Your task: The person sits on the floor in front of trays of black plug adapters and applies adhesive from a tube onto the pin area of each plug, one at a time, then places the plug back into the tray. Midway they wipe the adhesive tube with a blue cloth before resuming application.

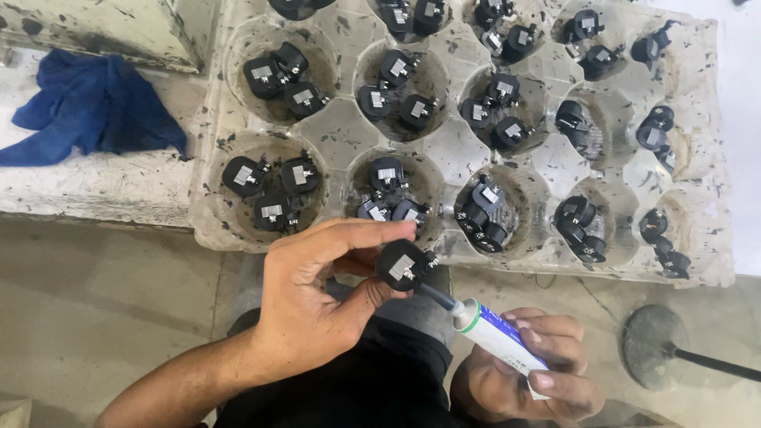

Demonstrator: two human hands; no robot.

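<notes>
We hold a small black round component (404, 265) pinched between the thumb and forefinger of our left hand (317, 297), the fingers closed firmly on its body, with its pale rectangular face turned up toward us and short metal pins showing at its right side. Just below and to the right of this grip, our right hand (535, 368) is wrapped around a white tube (495, 337) with blue and green markings, its fingers closed on the tube's lower half. The tube's dark narrow nozzle (437, 297) points up and to the left and meets the lower right edge of the held component. Directly above the grip lies a clear moulded plastic tray (341, 131) with round cups set in rows; each cup holds a few more black components (273, 186) of the same kind, most with their pale faces up. The tray is scuffed and speckled with dark marks. Well to the upper left of the grip, a crumpled blue cloth (95, 107) rests on a worn pale bench (95, 190) beside the tray. To the lower right of the grip, beyond the tube hand, a dark round base (654, 345) with a black rod running off to the right sits on the floor.
</notes>
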